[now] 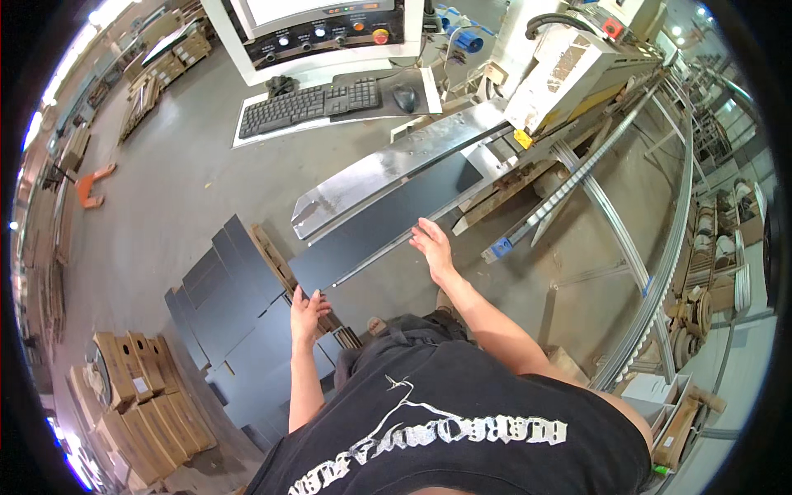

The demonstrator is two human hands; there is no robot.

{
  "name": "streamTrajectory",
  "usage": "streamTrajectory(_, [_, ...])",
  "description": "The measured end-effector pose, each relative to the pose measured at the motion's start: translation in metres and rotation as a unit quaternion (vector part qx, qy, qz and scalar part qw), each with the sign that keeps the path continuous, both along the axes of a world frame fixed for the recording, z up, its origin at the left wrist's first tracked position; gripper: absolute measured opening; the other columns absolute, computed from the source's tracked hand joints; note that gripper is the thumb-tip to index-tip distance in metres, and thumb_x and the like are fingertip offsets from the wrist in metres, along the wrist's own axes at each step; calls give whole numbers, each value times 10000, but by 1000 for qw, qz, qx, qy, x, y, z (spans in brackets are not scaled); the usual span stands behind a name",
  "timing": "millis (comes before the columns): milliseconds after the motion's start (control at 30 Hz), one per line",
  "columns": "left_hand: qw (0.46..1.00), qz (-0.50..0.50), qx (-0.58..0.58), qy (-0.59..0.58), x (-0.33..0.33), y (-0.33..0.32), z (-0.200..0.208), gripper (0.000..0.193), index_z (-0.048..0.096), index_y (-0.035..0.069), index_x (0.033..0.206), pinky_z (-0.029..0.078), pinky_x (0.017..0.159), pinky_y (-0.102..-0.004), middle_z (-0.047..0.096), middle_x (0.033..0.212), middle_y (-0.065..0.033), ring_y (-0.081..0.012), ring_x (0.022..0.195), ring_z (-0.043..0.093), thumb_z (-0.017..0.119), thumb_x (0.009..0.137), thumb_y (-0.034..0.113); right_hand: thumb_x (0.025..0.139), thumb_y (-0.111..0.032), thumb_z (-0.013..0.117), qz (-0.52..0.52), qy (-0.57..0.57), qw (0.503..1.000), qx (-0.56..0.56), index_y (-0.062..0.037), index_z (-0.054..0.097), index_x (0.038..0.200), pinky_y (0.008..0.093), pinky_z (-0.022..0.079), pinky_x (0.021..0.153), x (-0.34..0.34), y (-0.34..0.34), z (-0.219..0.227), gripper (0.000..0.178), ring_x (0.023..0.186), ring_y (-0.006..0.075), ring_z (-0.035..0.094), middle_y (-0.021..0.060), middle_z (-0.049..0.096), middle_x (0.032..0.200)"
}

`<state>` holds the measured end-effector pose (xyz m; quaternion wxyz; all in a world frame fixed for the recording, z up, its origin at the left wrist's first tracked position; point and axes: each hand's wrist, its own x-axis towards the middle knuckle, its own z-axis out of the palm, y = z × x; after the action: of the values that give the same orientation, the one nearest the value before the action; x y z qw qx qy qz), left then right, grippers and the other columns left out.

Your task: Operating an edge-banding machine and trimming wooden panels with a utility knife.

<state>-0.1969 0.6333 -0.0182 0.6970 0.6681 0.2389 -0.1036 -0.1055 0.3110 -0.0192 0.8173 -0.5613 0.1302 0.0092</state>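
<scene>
A long dark grey panel (375, 214) lies flat along the machine's metal infeed table (396, 167), its far end next to the machine head. My left hand (307, 312) is at the panel's near-left corner, thumb and forefinger apart, the fingertips against its end. Further right, my right hand (435, 250) rests its outstretched fingers at the panel's near long edge. Neither hand wraps round the panel. Whether any fingertips reach beneath it is hidden.
A stack of dark panels (247, 330) stands at the left, with cardboard packs (153, 404) beside it. Ahead are a keyboard (309, 110), a mouse (404, 98) and a control panel (330, 37). A white machine head (561, 78) and metal rails (610, 223) fill the right.
</scene>
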Motion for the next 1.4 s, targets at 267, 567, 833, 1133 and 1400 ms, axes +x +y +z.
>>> streamTrajectory(267, [995, 29, 82, -51, 18, 0, 3, 705, 264, 19, 1484, 538, 709, -297, 607, 1127, -159, -193, 907, 625, 642, 926, 226, 857, 20, 539, 12, -41, 999, 19, -28, 410, 1416, 355, 424, 1021, 7, 20, -5, 575, 1391, 285, 356, 112, 383, 1472])
streamTrajectory(567, [978, 58, 191, -54, 23, 4, 2, 419, 559, -50, 1254, 500, 595, -252, 579, 933, -65, -116, 735, 579, 630, 912, 180, 839, 53, 522, -9, -50, 998, 25, -54, 451, 1394, 340, 412, 1023, 10, 24, -5, 570, 1407, 292, 335, 120, 319, 1518])
streamTrajectory(833, [979, 12, 205, -21, 41, 22, -6, 457, 576, -94, 1220, 510, 564, -263, 643, 865, -82, -135, 753, 623, 646, 905, 230, 830, 67, 523, -18, -34, 999, 28, -80, 482, 1383, 327, 414, 1020, 12, 26, -3, 574, 1423, 295, 310, 146, 172, 1587])
streamTrajectory(1133, [987, 5, 160, 3, 64, -12, 29, 330, 643, -38, 1098, 454, 535, -239, 649, 786, -33, -119, 706, 660, 627, 918, 238, 847, 5, 536, -35, -38, 998, 28, -99, 477, 1396, 357, 318, 1106, 28, -2, -2, 562, 1454, 315, 228, 164, 64, 1610])
streamTrajectory(1400, [991, -33, 124, 33, 95, -46, 25, 240, 662, 12, 919, 440, 547, -241, 610, 727, -6, -96, 645, 574, 656, 892, 250, 862, -79, 564, -46, -35, 997, 59, -103, 435, 1413, 370, 312, 1112, 48, -47, 0, 567, 1459, 339, 193, 195, 53, 1604])
